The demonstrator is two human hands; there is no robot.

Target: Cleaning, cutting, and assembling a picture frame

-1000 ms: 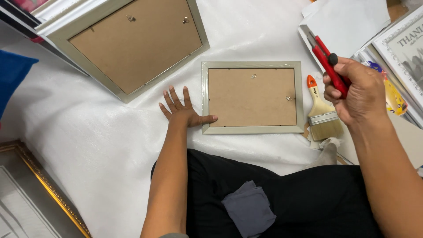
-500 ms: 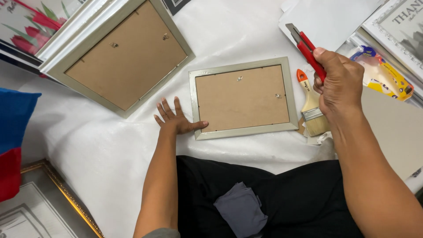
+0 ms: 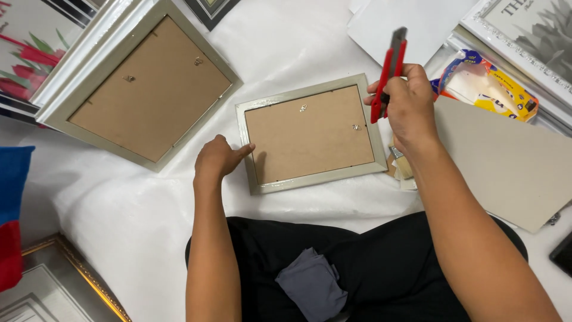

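Note:
A small silver picture frame [image 3: 311,136] lies face down on white sheeting, its brown backing board up. My left hand [image 3: 215,160] rests at the frame's left edge, fingers curled, a fingertip touching the rim. My right hand [image 3: 405,104] hovers over the frame's right edge, shut on a red utility knife [image 3: 388,70] held upright with its tip pointing away from me. A paintbrush [image 3: 400,164] lies mostly hidden beneath my right wrist.
A larger silver frame [image 3: 145,86] lies face down at upper left. A grey board [image 3: 506,164] sits at right, with a yellow packet [image 3: 488,86] and a white framed print [image 3: 530,36] behind. A gold frame [image 3: 65,286] is at lower left. A grey cloth [image 3: 313,283] lies on my lap.
My right hand has lifted the red knife from the paintbrush area to above the frame's right edge. My left hand curled its spread fingers at the left rim.

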